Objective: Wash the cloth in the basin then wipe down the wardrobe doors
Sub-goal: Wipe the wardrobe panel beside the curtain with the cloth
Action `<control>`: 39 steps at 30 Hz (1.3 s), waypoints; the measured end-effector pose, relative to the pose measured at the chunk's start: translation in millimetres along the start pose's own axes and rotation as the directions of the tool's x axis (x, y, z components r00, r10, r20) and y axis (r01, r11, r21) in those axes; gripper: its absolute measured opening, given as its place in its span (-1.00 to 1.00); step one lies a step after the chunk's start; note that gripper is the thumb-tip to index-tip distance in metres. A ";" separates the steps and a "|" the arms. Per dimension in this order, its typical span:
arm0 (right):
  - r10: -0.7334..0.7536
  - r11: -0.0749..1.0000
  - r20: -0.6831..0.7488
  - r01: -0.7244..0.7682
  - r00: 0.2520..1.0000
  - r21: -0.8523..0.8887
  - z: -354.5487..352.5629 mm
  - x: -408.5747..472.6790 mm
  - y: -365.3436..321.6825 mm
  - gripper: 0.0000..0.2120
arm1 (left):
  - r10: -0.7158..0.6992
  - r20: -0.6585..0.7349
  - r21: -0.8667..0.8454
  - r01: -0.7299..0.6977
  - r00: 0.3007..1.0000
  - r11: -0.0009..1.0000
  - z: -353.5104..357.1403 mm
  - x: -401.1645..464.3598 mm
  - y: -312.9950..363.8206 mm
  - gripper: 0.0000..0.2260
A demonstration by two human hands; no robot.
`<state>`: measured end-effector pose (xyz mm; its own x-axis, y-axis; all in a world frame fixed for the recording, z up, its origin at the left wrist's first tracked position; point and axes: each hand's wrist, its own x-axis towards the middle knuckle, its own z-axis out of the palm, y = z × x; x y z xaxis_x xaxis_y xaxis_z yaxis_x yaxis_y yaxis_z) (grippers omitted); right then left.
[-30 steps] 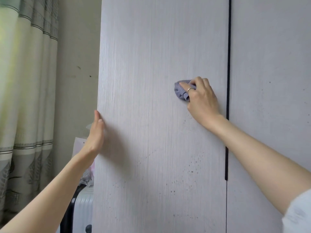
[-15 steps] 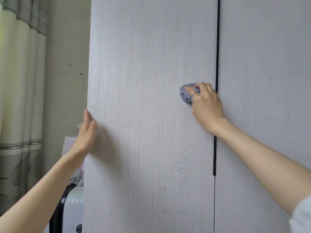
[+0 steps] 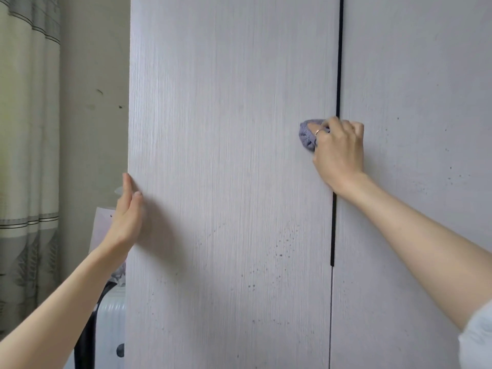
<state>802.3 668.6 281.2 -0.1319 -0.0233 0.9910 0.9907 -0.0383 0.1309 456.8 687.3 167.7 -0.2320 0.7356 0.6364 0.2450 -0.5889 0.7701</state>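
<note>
Two bare forearms enter from the lower corners, the left from 7 o'clock and the right from 4 o'clock, where a white sleeve cuff (image 3: 478, 339) covers the upper arm. Left hand (image 3: 125, 217), at 9 o'clock: fingers straight and together, grip empty, the fingertips lying against the left edge of the pale grey wood-grain left wardrobe door (image 3: 229, 182). Right hand (image 3: 339, 151), between 1 and 2 o'clock of centre: fingers curled, grip closed around a bunched lilac-grey knitted cloth (image 3: 306, 134), pressing it to the left door's face just beside the door seam; a thin ring (image 3: 318, 132) shows on one finger. Only the cloth's left part shows, at the hand's 10 o'clock; the rest is hidden under the fingers. A long black vertical strip handle (image 3: 338, 62) runs along the seam, passing behind the right hand and wrist. The plain pale grey right wardrobe door (image 3: 420, 89) fills the 3 o'clock side. Small dark specks dot both doors, densest toward 5 o'clock on the left one. Behind the left forearm, at 7 o'clock, stands a white ribbed hard-shell suitcase (image 3: 110, 323). Farthest, a marked cream wall (image 3: 93, 75) at 10 o'clock and a pale striped curtain (image 3: 26, 129) at the left edge.
</note>
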 end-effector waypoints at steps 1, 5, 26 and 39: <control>-0.009 1.000 0.004 0.009 1.000 -0.010 -2.0 -8.4 -2.2 -0.62 | -0.002 -0.005 -0.001 0.002 1.000 1.000 0.3 -1.4 0.5 -0.55; -0.111 0.994 0.005 0.111 0.994 0.023 -6.6 -94.6 -11.5 -0.53 | -0.023 -0.015 0.008 0.023 1.000 1.000 0.8 -5.5 3.0 -0.55; -0.461 0.881 0.176 0.425 0.870 0.209 -8.4 -228.4 -3.3 -0.12 | -0.075 -0.035 0.001 0.075 0.997 0.997 0.1 -15.9 -6.7 -0.57; -0.708 0.699 0.152 0.656 0.689 0.285 -2.4 -218.6 -34.9 -0.16 | -0.112 -0.049 -0.067 0.109 0.992 0.992 2.0 -31.0 -8.7 -0.59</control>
<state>796.5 672.7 59.9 -0.7873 0.1626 0.5947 0.6161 0.2428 0.7493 463.8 670.3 141.2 -0.3041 0.7797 0.5473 0.1548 -0.5265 0.8360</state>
